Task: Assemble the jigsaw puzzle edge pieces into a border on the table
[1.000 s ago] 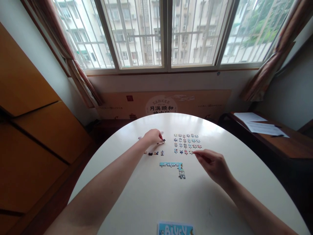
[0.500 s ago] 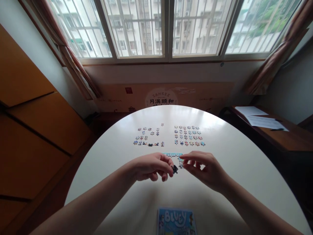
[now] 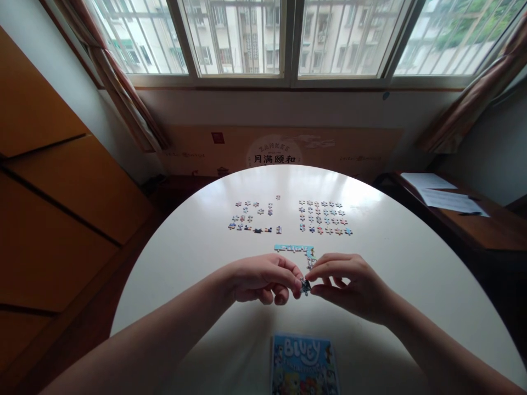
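Clock directions are read from the held piece, with six o'clock toward the wearer.

Left hand (image 3: 267,278), at nine o'clock: thumb and forefinger pinching one small, dark puzzle piece (image 3: 305,286), the other fingers curled beneath. Half a second ago it held a dark piece, apart from the other hand.

Right hand (image 3: 351,281), at three o'clock: thumb and forefinger tips brought to the right edge of the piece, fingers bent; whether they pinch it cannot be told. Earlier they were up by the joined strip — now the two hands meet at the piece.

Puzzle piece: raised between the hands, over the near part of the table; its picture too small to read.

Joined strip (image 3: 293,248), at twelve o'clock: light blue, corner-shaped, its lower end close to the right fingertips.

Loose pieces, left group (image 3: 258,230), at eleven o'clock: scattered in uneven rows.

Loose pieces, right group (image 3: 329,231), toward one o'clock: set out in four tidy rows.

Box (image 3: 304,365), at six o'clock: blue, lettered "BLUEY", more of it showing than before.

Round white table (image 3: 197,258): under all of the above.

Papers (image 3: 447,197), at two o'clock: white sheets on a brown desk (image 3: 500,222), a dark pen (image 3: 469,213) beside them.

Window (image 3: 290,41), at twelve: barred — lower panes framed higher in view than before.
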Available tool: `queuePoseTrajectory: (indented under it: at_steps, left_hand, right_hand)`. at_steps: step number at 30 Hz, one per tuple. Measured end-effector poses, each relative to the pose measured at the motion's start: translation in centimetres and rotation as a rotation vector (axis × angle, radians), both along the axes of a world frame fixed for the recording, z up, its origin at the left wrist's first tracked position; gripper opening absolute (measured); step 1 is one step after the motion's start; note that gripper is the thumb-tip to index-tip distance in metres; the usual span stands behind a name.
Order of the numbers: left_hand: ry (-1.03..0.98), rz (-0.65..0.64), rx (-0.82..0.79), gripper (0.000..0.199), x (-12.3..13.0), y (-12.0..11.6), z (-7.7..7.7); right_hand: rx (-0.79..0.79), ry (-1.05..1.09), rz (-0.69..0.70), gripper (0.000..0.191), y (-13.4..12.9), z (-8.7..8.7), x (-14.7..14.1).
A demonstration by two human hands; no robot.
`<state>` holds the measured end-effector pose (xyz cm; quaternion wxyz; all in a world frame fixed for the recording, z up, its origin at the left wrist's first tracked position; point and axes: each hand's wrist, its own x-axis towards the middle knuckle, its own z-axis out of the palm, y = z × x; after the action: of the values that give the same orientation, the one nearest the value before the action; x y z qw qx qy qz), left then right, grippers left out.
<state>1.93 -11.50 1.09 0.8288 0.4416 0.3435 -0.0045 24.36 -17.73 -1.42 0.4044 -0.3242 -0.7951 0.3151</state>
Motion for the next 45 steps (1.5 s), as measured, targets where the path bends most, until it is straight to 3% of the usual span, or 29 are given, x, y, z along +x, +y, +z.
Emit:
queuePoseTrajectory:
  at_steps: [18,30,35,40,45]
  left_hand:
    - [0.004,0.007,0.073,0.027,0.2,0.3,0.1]
    - [0.124,0.167,0.306,0.022,1.8,-0.6,-0.7]
    - [0.154,0.155,0.381,0.021,2.1,-0.7,-0.4]
    - [0.226,0.088,0.640,0.023,2.3,-0.3,0.4]
    - [0.301,-0.002,1.275,0.017,2.6,0.4,0.1]
  right_hand:
    - [0.199,-0.044,-0.032,0.011,0.1,0.1,0.5]
    - [0.245,-0.282,-0.110,0.014,0.7,-0.3,1.9]
    - [0.228,-0.308,-0.115,0.014,0.9,-0.2,2.3]
    - [0.218,-0.345,-0.097,0.012,1.4,0.1,3.5]
    - [0.143,-0.451,-0.080,0.011,1.8,0.3,5.0]
